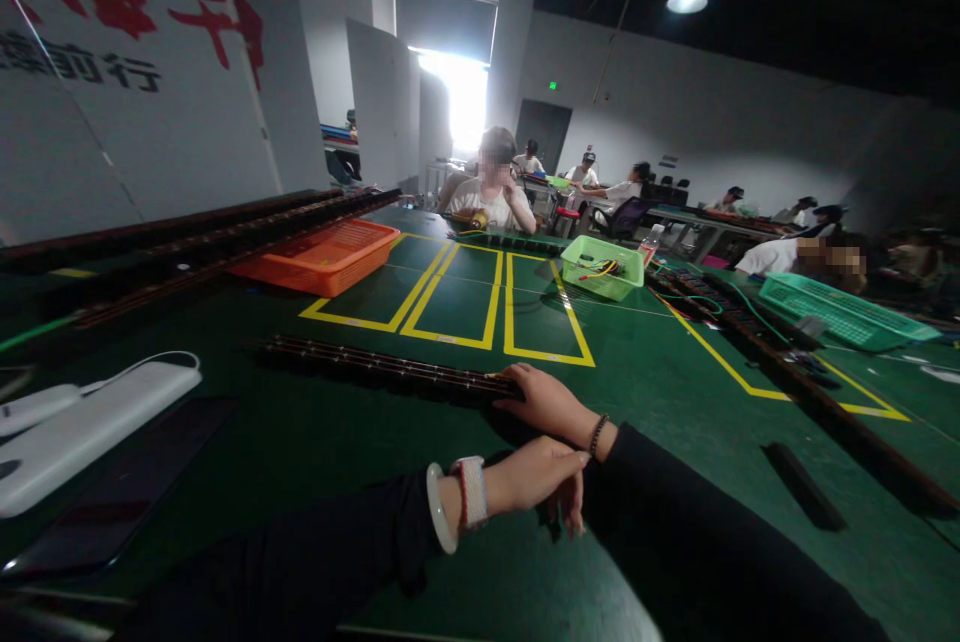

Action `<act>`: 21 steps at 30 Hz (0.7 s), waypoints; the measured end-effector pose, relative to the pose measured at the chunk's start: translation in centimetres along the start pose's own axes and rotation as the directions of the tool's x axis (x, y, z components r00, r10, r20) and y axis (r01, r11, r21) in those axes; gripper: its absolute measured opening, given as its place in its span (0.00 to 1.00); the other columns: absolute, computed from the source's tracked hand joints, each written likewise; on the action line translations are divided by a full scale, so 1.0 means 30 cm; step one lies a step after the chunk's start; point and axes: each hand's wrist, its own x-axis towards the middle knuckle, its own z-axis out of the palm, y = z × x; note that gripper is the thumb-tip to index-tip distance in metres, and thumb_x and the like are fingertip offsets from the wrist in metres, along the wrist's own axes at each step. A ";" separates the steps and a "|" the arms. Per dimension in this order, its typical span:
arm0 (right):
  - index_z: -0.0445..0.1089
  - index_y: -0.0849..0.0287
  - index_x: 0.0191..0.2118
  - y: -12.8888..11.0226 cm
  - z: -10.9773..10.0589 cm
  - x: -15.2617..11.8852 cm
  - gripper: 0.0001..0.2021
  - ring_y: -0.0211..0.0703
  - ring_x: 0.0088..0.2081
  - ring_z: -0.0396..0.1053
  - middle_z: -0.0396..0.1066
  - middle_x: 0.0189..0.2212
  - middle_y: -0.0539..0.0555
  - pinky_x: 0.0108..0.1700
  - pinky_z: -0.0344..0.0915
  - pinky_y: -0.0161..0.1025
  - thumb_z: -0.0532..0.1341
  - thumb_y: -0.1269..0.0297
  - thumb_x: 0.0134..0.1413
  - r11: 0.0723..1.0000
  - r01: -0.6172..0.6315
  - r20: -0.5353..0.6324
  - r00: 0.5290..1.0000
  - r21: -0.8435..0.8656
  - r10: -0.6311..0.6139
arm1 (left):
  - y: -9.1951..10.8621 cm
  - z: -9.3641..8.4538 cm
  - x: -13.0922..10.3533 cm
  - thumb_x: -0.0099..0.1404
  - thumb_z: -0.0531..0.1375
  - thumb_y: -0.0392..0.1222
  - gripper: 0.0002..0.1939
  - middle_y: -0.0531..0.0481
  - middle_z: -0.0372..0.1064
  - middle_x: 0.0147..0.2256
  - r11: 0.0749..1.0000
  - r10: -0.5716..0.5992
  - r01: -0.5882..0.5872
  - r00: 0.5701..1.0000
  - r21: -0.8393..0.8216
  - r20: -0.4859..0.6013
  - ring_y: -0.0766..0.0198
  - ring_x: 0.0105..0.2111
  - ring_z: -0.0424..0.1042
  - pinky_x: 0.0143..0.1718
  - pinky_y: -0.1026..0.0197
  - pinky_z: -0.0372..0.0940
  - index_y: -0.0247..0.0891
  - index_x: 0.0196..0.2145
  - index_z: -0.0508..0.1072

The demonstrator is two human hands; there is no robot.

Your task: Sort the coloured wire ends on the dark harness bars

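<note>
A long dark slotted bar [390, 367] with thin lines and small bright spots along its top lies across the green table. At its right end my right hand [544, 400], with a beaded bracelet, is closed over the bar; the fingertips are partly hidden. My left hand [531, 475], wearing a pale bangle and a woven band, is nearer to me, just below the right wrist. Its fingers hang loosely downward, apart from the thumb, and I see nothing in them.
An orange basket [322, 262] sits beside stacked dark bars [210, 232]. A green basket [602, 267] holds wires and connectors. A phone [124, 487] and white power strip [105, 432] lie left. A short dark bar [804, 485] lies right. A person [491, 202] sits opposite.
</note>
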 end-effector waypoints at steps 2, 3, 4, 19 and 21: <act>0.62 0.55 0.46 -0.003 -0.030 -0.001 0.13 0.46 0.36 0.70 0.68 0.39 0.54 0.35 0.66 0.38 0.59 0.58 0.56 0.996 -0.020 -0.072 0.997 -0.084 0.014 | -0.005 0.001 0.004 0.61 0.46 0.59 0.27 0.48 0.66 0.17 1.000 -0.019 0.019 1.000 -0.007 -0.001 0.67 0.18 0.67 0.19 0.66 0.56 0.33 0.18 0.65; 0.61 0.54 0.48 0.001 -0.054 -0.001 0.13 0.47 0.38 0.69 0.68 0.41 0.55 0.36 0.66 0.40 0.56 0.58 0.58 0.993 -0.033 -0.101 0.995 -0.117 0.021 | -0.008 0.001 0.006 0.61 0.47 0.60 0.27 0.48 0.66 0.17 0.999 -0.030 0.030 1.000 -0.020 -0.003 0.66 0.18 0.67 0.19 0.66 0.56 0.33 0.19 0.65; 0.59 0.54 0.50 0.008 -0.083 -0.001 0.14 0.49 0.39 0.69 0.67 0.42 0.56 0.37 0.66 0.41 0.54 0.58 0.60 0.988 -0.044 -0.123 0.992 -0.146 0.026 | -0.011 0.001 0.007 0.60 0.47 0.60 0.27 0.48 0.66 0.17 0.999 -0.036 0.036 0.999 -0.034 -0.008 0.66 0.19 0.67 0.19 0.66 0.55 0.33 0.19 0.65; 0.59 0.69 0.50 0.459 -0.672 -0.068 0.22 0.53 0.38 0.67 0.65 0.42 0.68 0.31 0.56 0.39 0.53 0.53 0.60 0.668 -0.574 -0.532 0.791 -0.474 0.302 | 0.014 -0.007 -0.015 0.60 0.47 0.63 0.28 0.49 0.66 0.18 0.999 -0.027 0.027 1.000 -0.039 0.004 0.65 0.21 0.68 0.22 0.64 0.57 0.34 0.20 0.65; 0.60 0.72 0.49 0.510 -0.704 -0.054 0.23 0.55 0.40 0.66 0.65 0.42 0.70 0.32 0.53 0.39 0.51 0.53 0.61 0.650 -0.622 -0.539 0.759 -0.436 0.365 | 0.017 -0.006 -0.016 0.60 0.48 0.63 0.28 0.49 0.66 0.18 0.998 -0.037 0.037 0.999 -0.041 0.004 0.65 0.21 0.68 0.22 0.64 0.58 0.33 0.21 0.65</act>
